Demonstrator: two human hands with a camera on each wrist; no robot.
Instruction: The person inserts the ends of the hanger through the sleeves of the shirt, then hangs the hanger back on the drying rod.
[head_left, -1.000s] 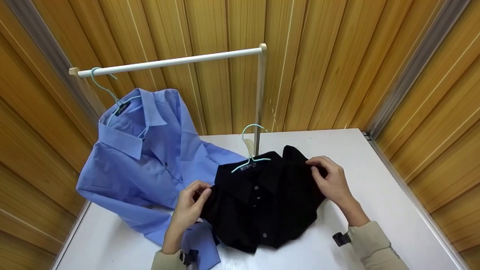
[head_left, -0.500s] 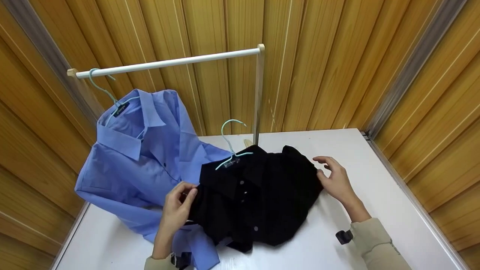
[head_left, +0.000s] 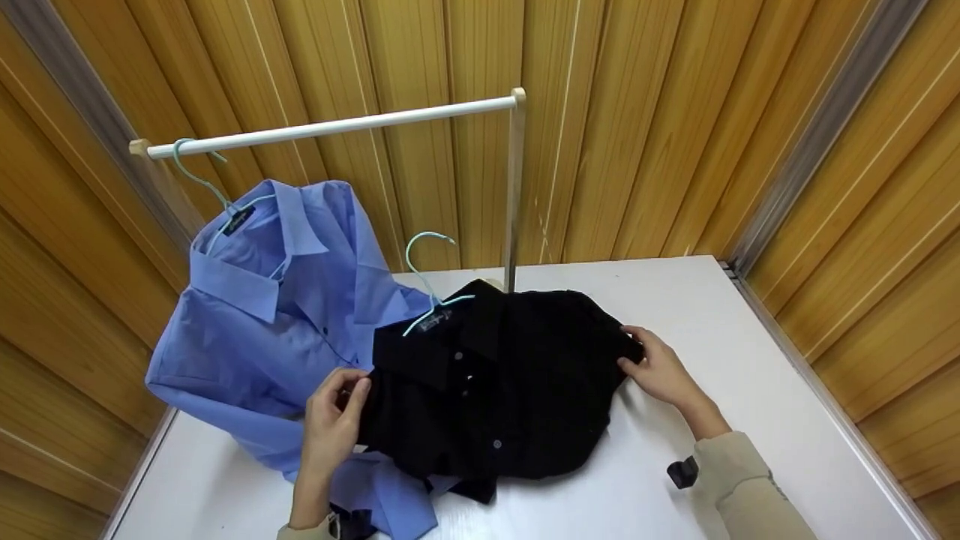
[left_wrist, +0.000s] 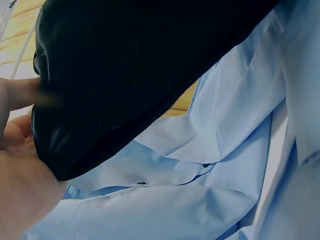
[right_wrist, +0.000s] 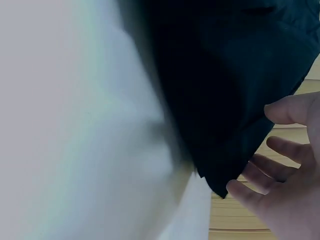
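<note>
A black button-up shirt is spread above the white table, its collar toward the rack. In the head view, my left hand pinches the shirt's left shoulder area between thumb and fingers. At the far right, my right hand holds the edge of the other sleeve. The right wrist view shows that thumb in front of the black cloth, with the fingers at its edge. A light-blue hanger sits inside the black collar, its hook sticking up free. Its arms are mostly hidden under the fabric.
A blue shirt hangs at the left from the white bar by another light-blue hanger. Its lower part lies on the table, partly under the black shirt. The rack's right post stands behind. Wood-slat walls enclose the table.
The black shirt and its hanger have shifted left with my left hand. My right hand loosened from the right side, then took the sleeve edge, which is now stretched farther out.
</note>
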